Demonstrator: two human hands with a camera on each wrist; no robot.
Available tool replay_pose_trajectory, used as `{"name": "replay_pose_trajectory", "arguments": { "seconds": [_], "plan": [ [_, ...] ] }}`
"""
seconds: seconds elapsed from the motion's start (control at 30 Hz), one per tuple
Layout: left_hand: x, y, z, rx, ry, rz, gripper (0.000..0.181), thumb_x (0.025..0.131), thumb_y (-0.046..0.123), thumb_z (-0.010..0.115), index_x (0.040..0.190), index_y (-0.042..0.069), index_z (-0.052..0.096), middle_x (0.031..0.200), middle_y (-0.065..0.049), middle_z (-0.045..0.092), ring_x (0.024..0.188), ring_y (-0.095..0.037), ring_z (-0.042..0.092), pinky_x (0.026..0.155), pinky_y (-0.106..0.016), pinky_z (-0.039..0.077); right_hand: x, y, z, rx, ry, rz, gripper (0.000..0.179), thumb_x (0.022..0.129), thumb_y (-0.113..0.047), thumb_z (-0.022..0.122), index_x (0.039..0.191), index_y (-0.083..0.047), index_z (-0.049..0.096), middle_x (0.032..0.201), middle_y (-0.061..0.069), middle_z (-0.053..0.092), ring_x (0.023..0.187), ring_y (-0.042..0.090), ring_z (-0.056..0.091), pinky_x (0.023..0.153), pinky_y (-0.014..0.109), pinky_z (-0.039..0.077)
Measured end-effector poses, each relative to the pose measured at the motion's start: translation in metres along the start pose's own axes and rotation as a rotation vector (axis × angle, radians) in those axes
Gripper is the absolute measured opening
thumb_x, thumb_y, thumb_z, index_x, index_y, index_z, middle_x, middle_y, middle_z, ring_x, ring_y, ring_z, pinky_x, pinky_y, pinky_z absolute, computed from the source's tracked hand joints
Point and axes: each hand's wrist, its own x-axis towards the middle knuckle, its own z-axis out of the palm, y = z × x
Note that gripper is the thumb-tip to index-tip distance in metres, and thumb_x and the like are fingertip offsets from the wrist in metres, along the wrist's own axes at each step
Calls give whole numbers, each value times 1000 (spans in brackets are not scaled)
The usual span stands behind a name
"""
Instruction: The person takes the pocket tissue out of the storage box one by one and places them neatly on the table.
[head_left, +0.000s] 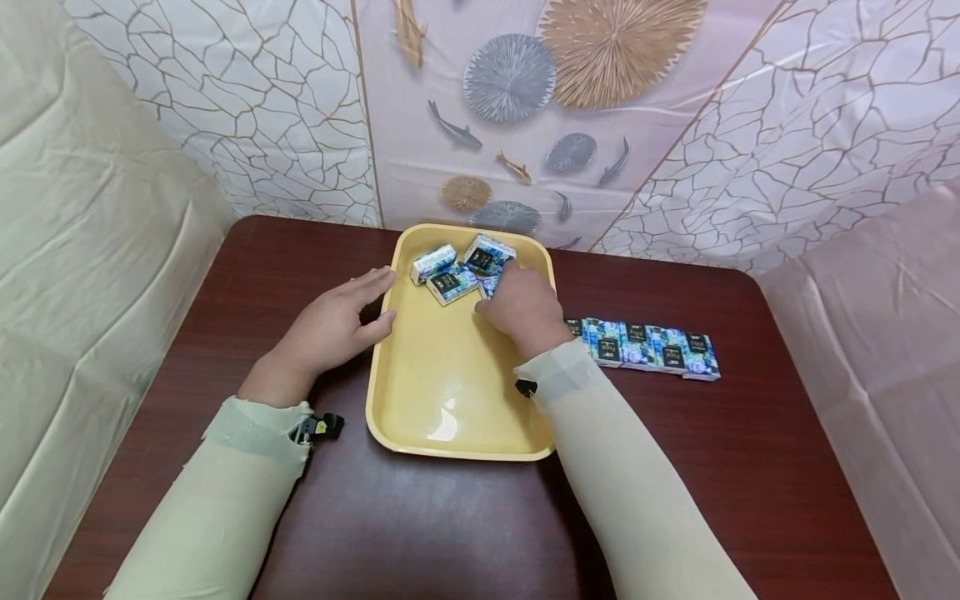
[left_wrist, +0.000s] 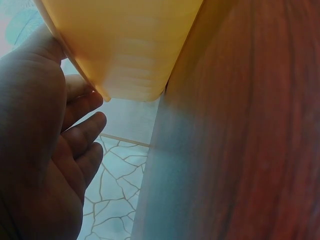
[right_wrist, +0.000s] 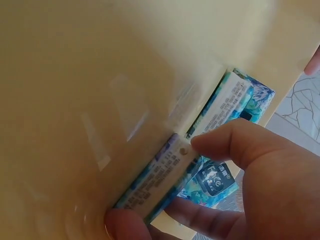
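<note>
Inside the yellow tray (head_left: 459,456), my right hand (head_left: 525,308) grips a blue floral pocket tissue pack (right_wrist: 156,175) at its two ends. The pack's pale printed side faces the right wrist camera; in the head view the hand hides most of it. Close beside it at the tray's far end lie a standing tissue pack (head_left: 432,264), a flat one (head_left: 452,284) and another (head_left: 490,252) by the back wall. My left hand (head_left: 330,325) rests its extended fingertips and thumb against the tray's left rim. The left wrist view shows these fingers outside the tray wall (left_wrist: 125,45).
A row of several similar tissue packs (head_left: 648,346) lies on the dark red-brown table (head_left: 750,467) right of the tray, its left end partly hidden by the right wrist. Patterned cloth (head_left: 285,108) hangs behind the table, and plain pale cloth (head_left: 75,250) at the sides.
</note>
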Motion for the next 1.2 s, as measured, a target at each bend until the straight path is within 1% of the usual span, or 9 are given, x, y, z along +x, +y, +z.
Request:
{"name": "replay_pose_trajectory", "arguments": {
  "seconds": [0.1,0.2,0.27,0.47,0.73,0.83,0.97,1.07,1.2],
  "plan": [
    [0,0,0,3,1,-1,69,103,48,60,164,22,40,170,3,38,158,-24,36,128,-51,35,1,0,1,-11,-8,-9,100,88,-55,74,162,-2,33,113,15,70,87,28,69,75,46,62],
    [-1,1,-1,4,2,0,69,103,47,60,163,21,40,170,2,39,158,-24,37,127,-51,35,2,1,3,-12,-2,-24,103,87,-52,77,162,0,31,113,16,70,86,27,68,74,44,61],
    [-1,1,-1,4,0,3,69,103,47,60,163,21,40,170,2,39,158,-24,37,127,-51,35,2,1,4,-7,1,-33,101,86,-50,78,161,1,33,116,16,67,89,27,66,76,43,60],
    [0,0,0,6,3,8,69,103,48,60,163,21,40,169,2,39,158,-24,37,128,-51,34,3,2,4,0,-5,-72,89,85,-40,78,153,2,40,129,19,59,110,29,57,93,44,57],
    [-1,0,0,4,-1,-2,69,103,49,60,164,22,40,170,3,38,158,-24,36,128,-51,34,5,4,4,7,-37,-107,86,85,-29,79,155,0,38,142,19,54,114,28,55,99,42,56],
    [-1,0,-1,3,-6,-8,69,103,49,59,164,23,39,170,4,37,159,-23,35,128,-51,34,5,5,2,7,-47,-140,79,87,-26,77,152,0,41,142,18,54,116,27,54,101,42,54],
    [-1,0,-1,5,-6,-6,69,103,49,59,164,23,39,170,4,37,159,-23,35,128,-51,33,5,6,-2,3,-46,-195,64,88,-19,74,143,0,47,136,17,55,117,27,52,105,42,51],
    [0,0,-1,5,-2,-2,69,103,49,59,164,22,39,170,4,38,158,-23,36,128,-51,34,5,6,-4,2,-48,-218,59,86,-15,74,137,-1,49,134,16,55,117,27,51,109,42,50],
    [0,0,0,3,-5,-4,69,103,49,59,164,22,39,170,4,38,159,-23,35,128,-51,34,4,7,-7,15,-63,-232,55,87,-12,73,136,-2,50,136,16,53,118,27,50,110,43,49]
  ]
}}
